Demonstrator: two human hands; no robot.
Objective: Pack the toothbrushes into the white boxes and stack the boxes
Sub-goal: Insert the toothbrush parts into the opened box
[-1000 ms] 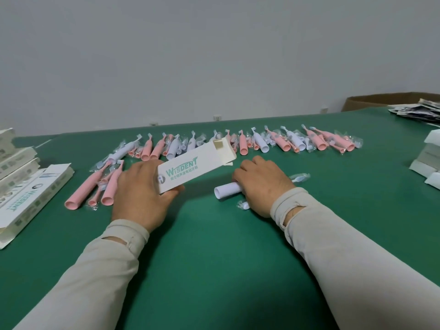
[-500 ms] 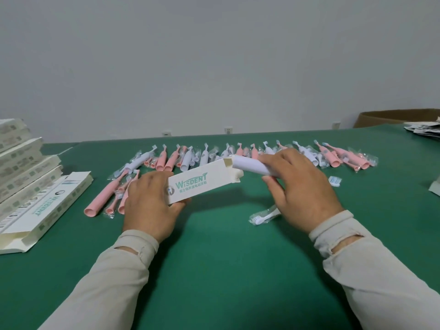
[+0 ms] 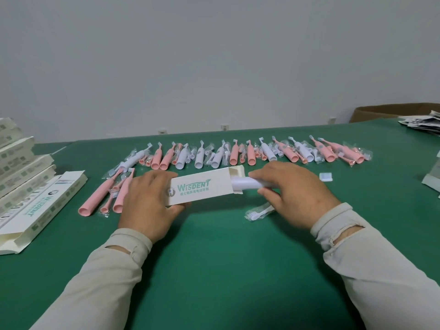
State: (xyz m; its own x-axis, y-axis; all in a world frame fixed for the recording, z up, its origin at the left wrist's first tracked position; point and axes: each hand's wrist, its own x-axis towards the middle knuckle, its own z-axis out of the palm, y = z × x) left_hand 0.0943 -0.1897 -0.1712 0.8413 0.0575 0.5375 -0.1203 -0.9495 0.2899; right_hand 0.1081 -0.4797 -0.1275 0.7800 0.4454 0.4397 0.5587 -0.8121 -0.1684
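White card forms the box (image 3: 204, 190), which is held just above the desk (image 3: 226, 258) with its open end, flaps spread, facing the right hand (image 3: 292, 194). A white toothbrush handle (image 3: 247, 182) is partly entered in that open end; its outer part is covered by the right hand, whose fingers (image 3: 262, 173) are closed around it. The closed end of the box is gripped by the left hand (image 3: 147, 201), fingers wrapped over the top face and thumb below.

Likely faults, as judged from this position:
- The handle may catch on a side flap if it is pushed off-axis, and the flap may be folded inward or creased.
- The thin card may be bowed by too firm a grip of the left hand, so that the passage is narrowed and the handle jams.
- The bagged brush head (image 3: 258, 211), lying on the desk just right of the box and below the right hand, may be left out of the pack.

Beyond the box a long row of pink and white toothbrushes (image 3: 238, 153) is laid out, well clear of the insertion path. Left of the box three pink handles (image 3: 104, 194) lie close to the left hand. Further left an open box (image 3: 40, 208) lies flat beside a stack of boxes (image 3: 16, 170). No obstruction is seen between the box and that stack.
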